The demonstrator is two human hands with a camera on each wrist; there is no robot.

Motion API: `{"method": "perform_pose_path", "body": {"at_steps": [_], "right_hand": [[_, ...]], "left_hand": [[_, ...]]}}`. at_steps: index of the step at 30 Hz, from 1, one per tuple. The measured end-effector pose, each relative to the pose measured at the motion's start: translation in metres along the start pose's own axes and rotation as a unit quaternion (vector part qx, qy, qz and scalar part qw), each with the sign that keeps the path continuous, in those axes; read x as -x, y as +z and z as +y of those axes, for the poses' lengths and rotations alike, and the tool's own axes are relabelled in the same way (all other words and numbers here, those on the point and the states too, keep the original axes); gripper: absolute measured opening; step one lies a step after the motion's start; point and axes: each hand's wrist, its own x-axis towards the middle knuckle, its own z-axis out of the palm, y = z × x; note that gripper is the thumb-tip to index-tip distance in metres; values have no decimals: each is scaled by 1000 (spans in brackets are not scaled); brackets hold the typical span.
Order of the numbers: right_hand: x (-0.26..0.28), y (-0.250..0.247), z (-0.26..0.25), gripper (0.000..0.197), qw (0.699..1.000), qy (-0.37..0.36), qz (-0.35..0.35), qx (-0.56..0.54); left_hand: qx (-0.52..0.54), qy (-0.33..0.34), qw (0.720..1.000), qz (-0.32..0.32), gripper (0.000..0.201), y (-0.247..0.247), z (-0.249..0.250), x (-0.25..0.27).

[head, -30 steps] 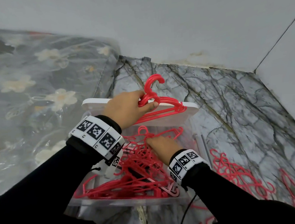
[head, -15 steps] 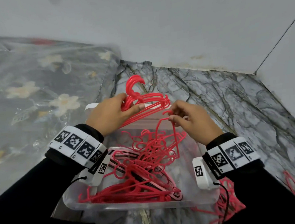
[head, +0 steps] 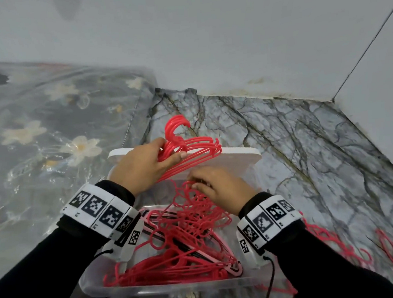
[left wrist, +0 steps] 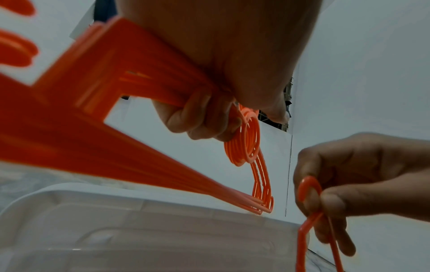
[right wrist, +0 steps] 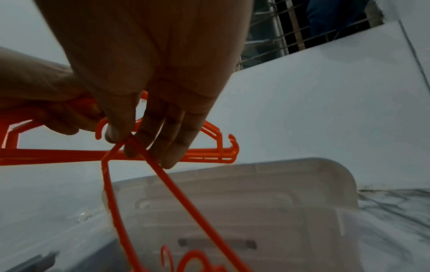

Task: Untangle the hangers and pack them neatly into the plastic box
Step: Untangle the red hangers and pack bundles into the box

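Moved since half a second back: right hand [head: 219, 185], from right of centre inward and lower, now directly beneath the left hand [head: 145, 167]. Pinches, between thumb and forefinger, hook of single hanger [right wrist: 149, 165] trailing down into tangled hangers [head: 191, 219]. Left hand: clenched round neat stack of hangers [head: 191, 151], hooks aligned, upper centre of frame. Plastic box [head: 154, 288]: lower centre, on marbled floor [head: 309, 163]; white lid [head: 238, 157] behind. Loose hangers [head: 339, 243]: lower right, outside box.

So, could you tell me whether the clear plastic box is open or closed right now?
Open: the clear plastic box has no lid on top, its white lid stands behind it, and tangled red hangers fill it.
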Motion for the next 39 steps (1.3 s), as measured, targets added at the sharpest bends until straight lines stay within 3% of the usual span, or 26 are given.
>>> {"method": "perform_pose_path", "body": {"at_steps": [3,7,11,14,17,21,23,25,28,30,34,39], "right_hand": [[3,-16,0,13,996,8,58,-66],[7,-40,6,14,969,54,167,-176],[9,-60,13,24,907,84,252,-328],[11,-71,21,22,851,110,314,-405],[12,-71,27,18,817,138,338,-446],[7,-59,36,10,792,199,371,-441],[6,-52,42,14,803,249,404,-362],[5,-43,40,15,849,257,386,-254],[3,-19,19,20,926,190,250,-211],[0,-1,5,17,954,144,185,-186],[-7,20,-6,23,962,154,162,-155],[-13,16,-7,6,962,163,185,-122]], "left_hand": [[4,1,1000,3,74,-2,-1,0],[9,-7,1000,2,77,-4,-5,2],[30,-23,999,-9,83,-5,-9,2],[38,-32,999,-17,89,-5,-11,2],[47,-10,999,-16,80,-5,-8,1],[74,26,997,-3,53,-4,1,-1],[64,29,998,6,53,-2,5,-2],[49,19,999,16,56,0,7,-2],[39,7,998,42,55,4,9,-3],[74,4,997,36,60,8,11,-4],[136,8,990,31,63,15,12,-2],[149,-33,988,25,80,11,10,-3]]}}
